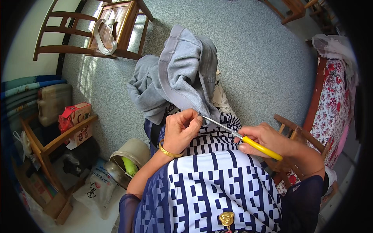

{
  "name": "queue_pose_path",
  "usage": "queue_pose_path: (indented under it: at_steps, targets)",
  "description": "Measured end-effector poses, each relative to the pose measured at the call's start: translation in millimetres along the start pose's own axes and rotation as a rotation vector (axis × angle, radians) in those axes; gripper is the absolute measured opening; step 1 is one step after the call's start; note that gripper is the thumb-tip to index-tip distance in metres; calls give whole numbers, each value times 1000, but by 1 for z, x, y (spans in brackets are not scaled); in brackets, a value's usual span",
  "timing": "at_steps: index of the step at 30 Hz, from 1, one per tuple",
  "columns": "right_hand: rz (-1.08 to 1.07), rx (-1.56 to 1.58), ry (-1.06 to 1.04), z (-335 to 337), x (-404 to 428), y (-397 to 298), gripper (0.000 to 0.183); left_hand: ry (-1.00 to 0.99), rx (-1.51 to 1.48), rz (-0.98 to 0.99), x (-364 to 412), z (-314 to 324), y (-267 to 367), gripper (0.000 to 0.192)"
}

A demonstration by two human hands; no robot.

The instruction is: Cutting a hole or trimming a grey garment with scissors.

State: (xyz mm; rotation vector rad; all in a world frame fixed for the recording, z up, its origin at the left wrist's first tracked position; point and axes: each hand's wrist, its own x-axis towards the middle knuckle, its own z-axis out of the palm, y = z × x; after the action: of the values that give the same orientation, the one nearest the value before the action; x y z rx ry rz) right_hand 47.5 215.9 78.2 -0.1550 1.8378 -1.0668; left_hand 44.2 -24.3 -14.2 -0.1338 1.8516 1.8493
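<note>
A grey cloth garment (183,75) with a stitched waistband-like edge lies bunched across my lap. My left hand (183,128) pinches at the near end of that band, thumb against index finger. A fine thread may be between these fingertips, but it is too small to tell. In my right hand (263,138) are scissors (259,147) with yellow handles. Their slim metal blades point left, and the tip reaches my left thumb and fingertips beside the cloth. The blades look nearly together. Part of the far handle is hidden by my fingers.
A wooden chair (116,26) holds a white strap (100,40). To my left are a bucket (137,151) with a green vegetable, a metal bowl (116,171), a plastic bag (96,186) and a red box (80,113). A small wooden chair (303,131) and floral-covered bed (335,110) stand right.
</note>
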Motion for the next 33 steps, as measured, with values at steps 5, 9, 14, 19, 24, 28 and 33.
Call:
queue_pose_path:
  at_steps: [5,9,14,19,24,28,33]
  targets:
    - [-17,-67,10,-1,2,-3,30,20,54,24,1,0,0,23]
    - [-16,-100,53,2,1,-6,30,9,150,99,1,-2,1,23]
    - [-37,-134,122,5,2,-7,30,-13,75,63,0,-2,0,21]
    - [-65,-137,89,5,4,0,28,4,-13,71,-1,0,0,20]
    - [213,241,-117,-5,4,-8,28,-67,-227,-21,-4,-1,7,20]
    - [266,608,-207,-6,3,-1,33,-91,-280,-18,-3,-2,6,19]
    - [247,545,-168,-3,2,1,33,-84,-304,1,-3,0,6,19]
